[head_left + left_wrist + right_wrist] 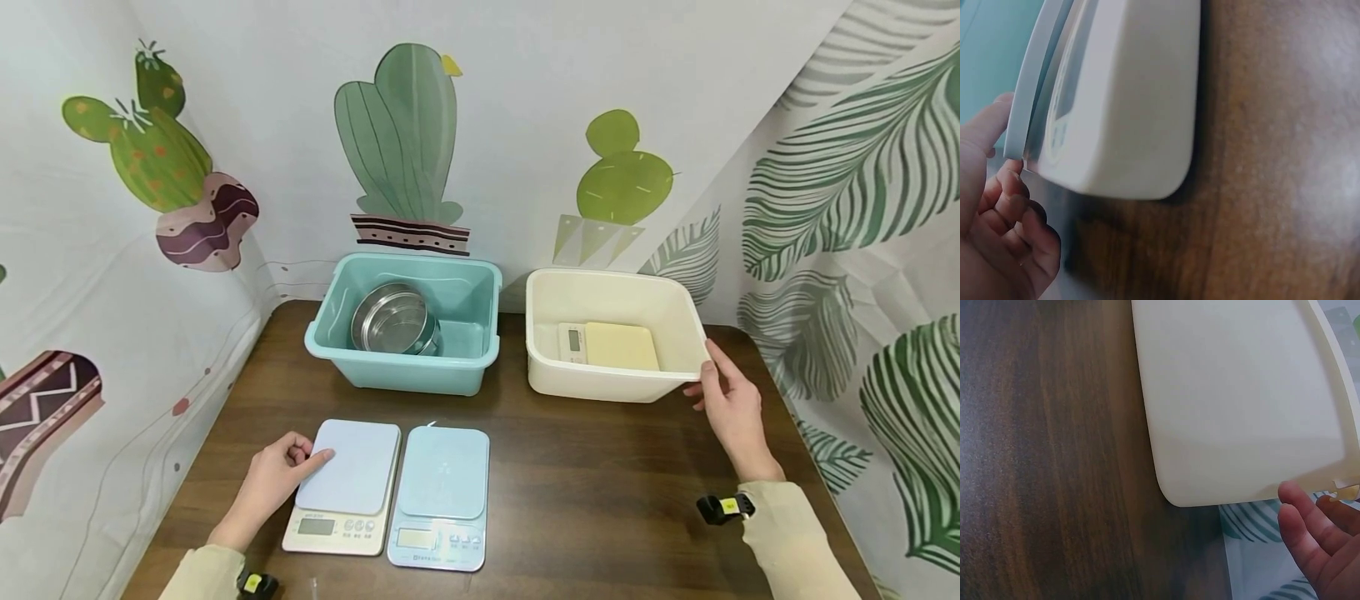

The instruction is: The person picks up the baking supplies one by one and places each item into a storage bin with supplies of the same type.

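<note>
Near the table's front left lies a cream kitchen scale [343, 500] with a lavender-white weighing plate. My left hand [281, 468] pinches that plate's left edge, thumb on top and curled fingers at the edge's underside. The left wrist view shows the fingers [1013, 194] beside the scale's cream body [1147, 100]. Just right of it lies a light blue kitchen scale [442, 492]. At the back right, my right hand [731, 408] grips the front right corner of a cream plastic bin [600, 385], thumb over the rim. Inside this bin rests a scale with a yellow plate [621, 346].
A teal plastic bin [405, 375] stands at the back left, with round stainless steel containers [393, 321] inside. Behind the brown wooden table [600, 475] hangs a white cloth [517, 108] printed with cacti and leaves. A small clear strip [314, 588] shows at the front edge.
</note>
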Tool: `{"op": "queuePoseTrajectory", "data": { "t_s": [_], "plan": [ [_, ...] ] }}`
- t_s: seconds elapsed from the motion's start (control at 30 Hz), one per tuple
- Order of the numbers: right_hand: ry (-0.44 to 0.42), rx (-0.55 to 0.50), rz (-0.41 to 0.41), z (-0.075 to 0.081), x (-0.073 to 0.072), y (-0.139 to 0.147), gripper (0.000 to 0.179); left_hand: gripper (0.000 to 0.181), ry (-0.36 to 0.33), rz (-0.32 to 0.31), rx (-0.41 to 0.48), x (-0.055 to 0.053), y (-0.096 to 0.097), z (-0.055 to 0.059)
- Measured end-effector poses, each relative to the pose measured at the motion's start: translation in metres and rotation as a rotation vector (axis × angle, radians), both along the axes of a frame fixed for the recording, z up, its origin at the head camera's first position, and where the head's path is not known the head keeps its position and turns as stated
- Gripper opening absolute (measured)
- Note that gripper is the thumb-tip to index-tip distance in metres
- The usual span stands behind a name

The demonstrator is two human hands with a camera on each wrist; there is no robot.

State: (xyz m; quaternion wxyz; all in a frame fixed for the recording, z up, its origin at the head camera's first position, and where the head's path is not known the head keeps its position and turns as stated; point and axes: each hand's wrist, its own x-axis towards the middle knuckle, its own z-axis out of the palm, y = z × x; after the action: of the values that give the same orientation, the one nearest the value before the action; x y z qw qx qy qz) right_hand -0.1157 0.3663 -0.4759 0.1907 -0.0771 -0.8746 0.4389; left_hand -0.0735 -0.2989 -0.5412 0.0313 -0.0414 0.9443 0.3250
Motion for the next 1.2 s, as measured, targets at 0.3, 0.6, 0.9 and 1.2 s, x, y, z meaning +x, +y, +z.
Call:
{"op": "queuePoseTrajectory", "data": {
  "t_s": [0.3,0.6,0.9,1.2],
  "plan": [
    [0.018,-0.020,0.005,0.0008,0.0016,0.0001,0.046,0.041,-0.008,-0.002,-0.010,-0.0005,0.0006,0.0043],
    [0.018,-0.022,0.008,0.0033,0.0029,-0.0016,0.046,0.040,-0.077,0.010,0.033,-0.0024,0.0013,0.0039],
    [0.003,-0.032,0.012,0.0025,0.0022,-0.0025,0.047,0.029,-0.087,-0.038,0.081,-0.0005,0.0020,0.0076],
    [0.010,-0.046,0.016,0.0001,0.0024,-0.0006,0.047,0.024,-0.055,-0.113,0.121,0.0022,0.0020,0.0102]
  ]
}}
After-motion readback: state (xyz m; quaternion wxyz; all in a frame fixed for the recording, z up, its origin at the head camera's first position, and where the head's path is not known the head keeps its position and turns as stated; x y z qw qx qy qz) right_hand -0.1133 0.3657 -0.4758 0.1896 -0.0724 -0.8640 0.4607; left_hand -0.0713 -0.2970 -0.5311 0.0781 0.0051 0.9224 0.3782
